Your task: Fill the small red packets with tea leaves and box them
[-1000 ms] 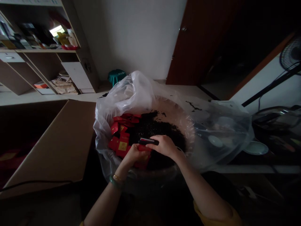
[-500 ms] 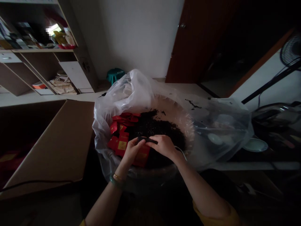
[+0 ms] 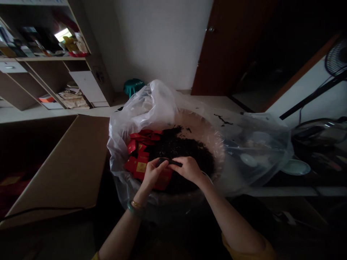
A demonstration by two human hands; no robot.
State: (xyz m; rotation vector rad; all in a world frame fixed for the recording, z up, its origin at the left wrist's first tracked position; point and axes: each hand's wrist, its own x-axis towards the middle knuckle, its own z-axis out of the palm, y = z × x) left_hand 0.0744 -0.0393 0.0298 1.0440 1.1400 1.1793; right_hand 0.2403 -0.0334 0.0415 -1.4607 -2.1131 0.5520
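Pinching a red packet (image 3: 164, 177) at its dark open top, the left hand (image 3: 152, 172) and right hand (image 3: 188, 168) are curled together over the loose dark tea (image 3: 184, 148) inside a plastic-lined basin (image 3: 214, 137).

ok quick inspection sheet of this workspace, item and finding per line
surface: cardboard sheet lying left of the bag
job's things: clear plastic bag lining a basin, with dark loose leaves and red packets; one red packet held at the near rim
clutter: bowls at right
grips: left hand and right hand pinch the packet's dark opening
cables: black cord across the cardboard
surroundings: shelf unit, green stool, brown door, fan
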